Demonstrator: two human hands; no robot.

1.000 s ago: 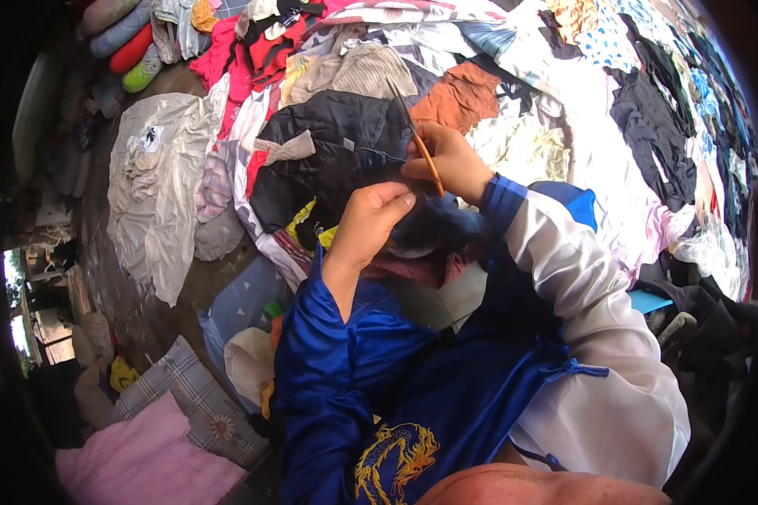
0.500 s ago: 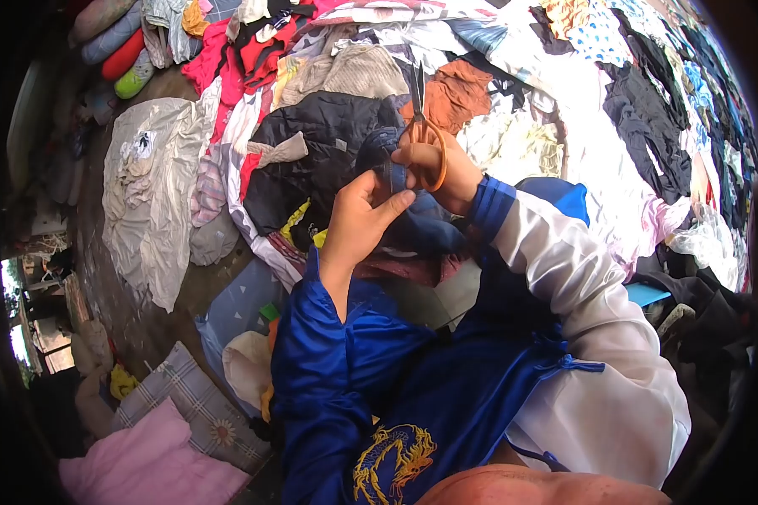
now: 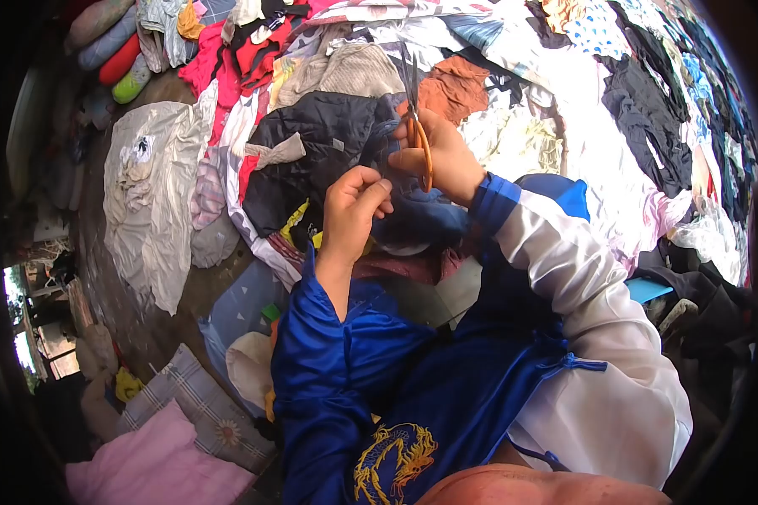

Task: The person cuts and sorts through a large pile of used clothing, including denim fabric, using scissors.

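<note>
A pair of scissors [image 3: 424,151] with orange handles is held in my right hand [image 3: 452,164], its dark blades pointing up and away from me. My left hand [image 3: 354,208] is closed, thumb pressed against curled fingers, just left of and below the scissors. Whatever is pinched there, if anything, is too small to make out. Dark blue denim cloth [image 3: 425,220] lies below and behind both hands. A black garment [image 3: 312,126] spreads out beyond my left hand, and a rust-brown cloth [image 3: 455,88] lies beyond my right.
Piled clothes surround the work spot. A pale crumpled cloth [image 3: 156,202] lies on the floor at left, with rolled bundles [image 3: 118,59] behind it. Nearer me are a checked cushion [image 3: 194,404] and a pink cloth [image 3: 160,459]. Dark garments [image 3: 644,118] are strewn at right.
My hands have moved apart, the left one shifting slightly down and away from the denim strip both were gripping. In my right hand the scissors have turned a little.
</note>
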